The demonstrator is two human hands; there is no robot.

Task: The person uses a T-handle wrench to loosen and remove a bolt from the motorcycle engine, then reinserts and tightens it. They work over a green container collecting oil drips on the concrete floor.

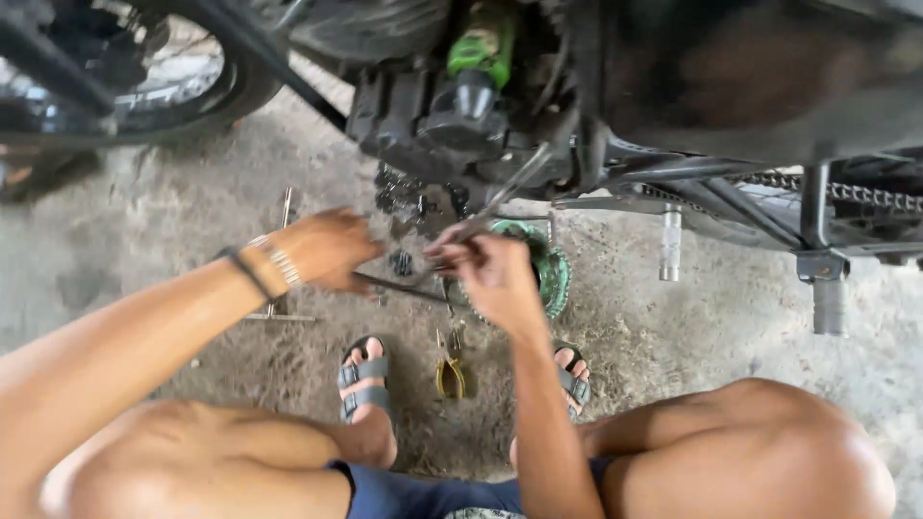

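The person squats on the concrete floor (673,327) beside a motorcycle (538,106), close to its underside. Right hand (495,274): grip clamped on a thin metal tool (500,197) angled up into the engine area, held high for reach. Left hand (327,250): fingers curled over a dark rod (404,286); whether closed on it, I cannot tell. Yellow-handled pliers (449,370) lie between the sandals, within reach.
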